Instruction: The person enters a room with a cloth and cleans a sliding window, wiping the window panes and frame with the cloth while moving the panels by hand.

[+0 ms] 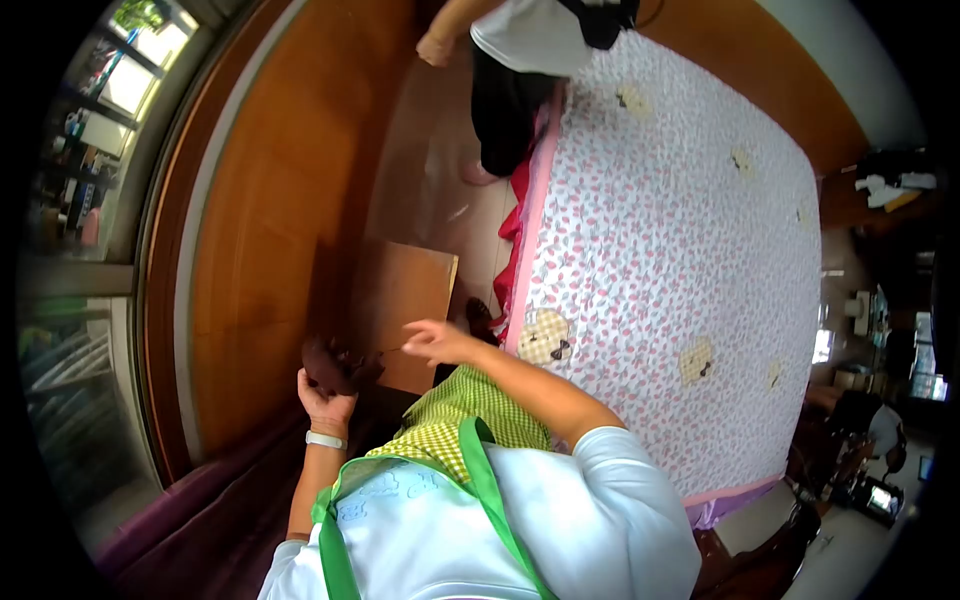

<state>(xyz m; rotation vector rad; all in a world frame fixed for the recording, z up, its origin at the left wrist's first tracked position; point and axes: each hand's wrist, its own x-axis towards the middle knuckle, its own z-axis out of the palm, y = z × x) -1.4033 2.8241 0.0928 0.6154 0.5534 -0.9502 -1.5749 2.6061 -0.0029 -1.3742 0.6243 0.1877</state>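
My left hand (324, 398) is raised near the wooden panel, palm up. Its fingers are closed around the underside of a dark reddish-brown object (333, 366) with an uneven, bumpy outline, whose kind I cannot make out. To the right, my right hand (440, 342) hovers above the edge of a flat-topped wooden piece (408, 295), fingers stretched out and holding nothing. A gap separates it from the brown object. A green checked apron (465, 410) covers my front.
A bed with a floral sheet (650, 240) takes up the right side. Beyond, another person (510, 90) stands in the aisle beside it. An orange-brown wooden panel (270, 200) and a window (75, 370) are on the left. A purple curtain (200, 530) hangs at lower left.
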